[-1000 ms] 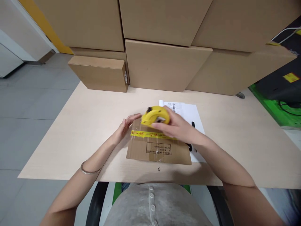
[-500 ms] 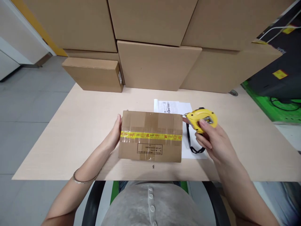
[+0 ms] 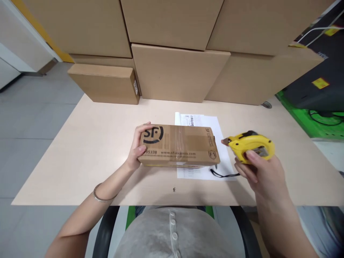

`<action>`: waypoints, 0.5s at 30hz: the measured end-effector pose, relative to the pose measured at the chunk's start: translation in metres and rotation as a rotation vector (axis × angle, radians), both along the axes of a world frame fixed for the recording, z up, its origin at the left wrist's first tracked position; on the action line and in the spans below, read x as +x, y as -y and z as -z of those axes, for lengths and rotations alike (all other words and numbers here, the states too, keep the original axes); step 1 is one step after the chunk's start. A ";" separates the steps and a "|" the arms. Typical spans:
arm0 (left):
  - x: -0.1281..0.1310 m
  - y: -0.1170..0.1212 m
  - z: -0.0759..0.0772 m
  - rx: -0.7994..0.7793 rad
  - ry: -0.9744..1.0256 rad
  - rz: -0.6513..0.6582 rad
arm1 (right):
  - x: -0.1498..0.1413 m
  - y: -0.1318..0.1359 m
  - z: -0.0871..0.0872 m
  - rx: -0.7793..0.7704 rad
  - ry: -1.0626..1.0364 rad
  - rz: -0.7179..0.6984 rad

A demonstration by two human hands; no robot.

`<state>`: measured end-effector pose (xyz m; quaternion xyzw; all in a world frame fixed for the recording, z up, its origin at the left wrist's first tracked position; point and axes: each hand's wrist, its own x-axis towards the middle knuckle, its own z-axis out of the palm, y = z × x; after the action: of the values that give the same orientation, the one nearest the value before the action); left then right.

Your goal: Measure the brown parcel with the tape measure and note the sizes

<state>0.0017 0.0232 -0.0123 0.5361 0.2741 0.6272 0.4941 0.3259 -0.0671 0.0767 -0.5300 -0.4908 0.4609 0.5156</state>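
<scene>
My left hand (image 3: 138, 145) grips the left end of a small cardboard box (image 3: 180, 145), thumb on the near face and fingers over the far edge. The box is tilted, showing a side printed with "SF" and a strip of clear tape. To its right, apart from it, my right hand (image 3: 262, 172) holds a yellow tape measure (image 3: 251, 147) with a black wrist strap (image 3: 224, 175) dangling. The index finger reaches toward the tape measure's front end. Beneath the box lie printed white papers (image 3: 199, 173), partly covered.
Large cardboard boxes (image 3: 180, 71) are stacked along the back of the pale table (image 3: 96, 150). A flatter carton (image 3: 107, 84) stands at the back left. On the right are a dark case (image 3: 309, 86) and a green surface (image 3: 325, 125) with a black cable.
The small box has been turned, so its SF-printed side replaces the face with yellow tape. My left hand has shifted its hold. My right hand and the tape measure have moved right, away from the box.
</scene>
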 end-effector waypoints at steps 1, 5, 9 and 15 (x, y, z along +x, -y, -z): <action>0.000 0.001 0.003 0.020 -0.009 0.003 | 0.000 -0.004 -0.002 0.025 -0.027 0.046; 0.004 0.002 0.002 0.001 0.066 0.065 | -0.015 -0.031 -0.016 0.177 0.095 -0.011; 0.008 0.002 -0.008 -0.145 0.179 0.046 | -0.058 -0.069 -0.034 0.411 0.365 -0.391; 0.008 0.005 -0.015 -0.361 0.257 0.000 | -0.125 -0.109 -0.048 0.506 0.514 -0.915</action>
<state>0.0093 0.0184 0.0030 0.3548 0.3167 0.6308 0.6131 0.2014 0.0418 0.1243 -0.2192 -0.8742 0.3616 0.2387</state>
